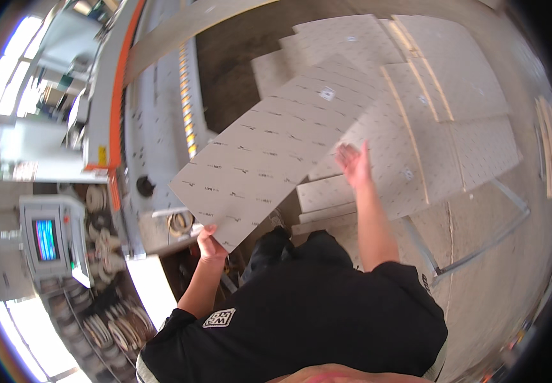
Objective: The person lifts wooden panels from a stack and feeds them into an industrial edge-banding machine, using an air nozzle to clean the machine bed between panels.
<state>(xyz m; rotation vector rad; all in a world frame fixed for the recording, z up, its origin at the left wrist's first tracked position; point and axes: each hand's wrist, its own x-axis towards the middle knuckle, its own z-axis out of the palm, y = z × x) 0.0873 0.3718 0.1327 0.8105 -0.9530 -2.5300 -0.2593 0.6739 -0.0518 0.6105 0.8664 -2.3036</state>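
Observation:
A long beige panel [257, 150] with rows of printed marks and a small white label stretches diagonally in front of me. My left hand [210, 244] is closed on its near corner, thumb on top; the fingers underneath are hidden. The panel's far end is over the stacked boards; I cannot tell whether it rests on them. My right hand [354, 165] is open, palm turned up and thumb spread, just off the panel's right edge with nothing in it.
Stacked beige boards [474, 83] lie to the right, some with light wooden edges, beside a metal frame [480, 239]. On the left runs a long machine [154, 121] with an orange strip. A coil of banding [180, 223], a control screen [46, 240] and shelved rolls [119, 329] are nearby.

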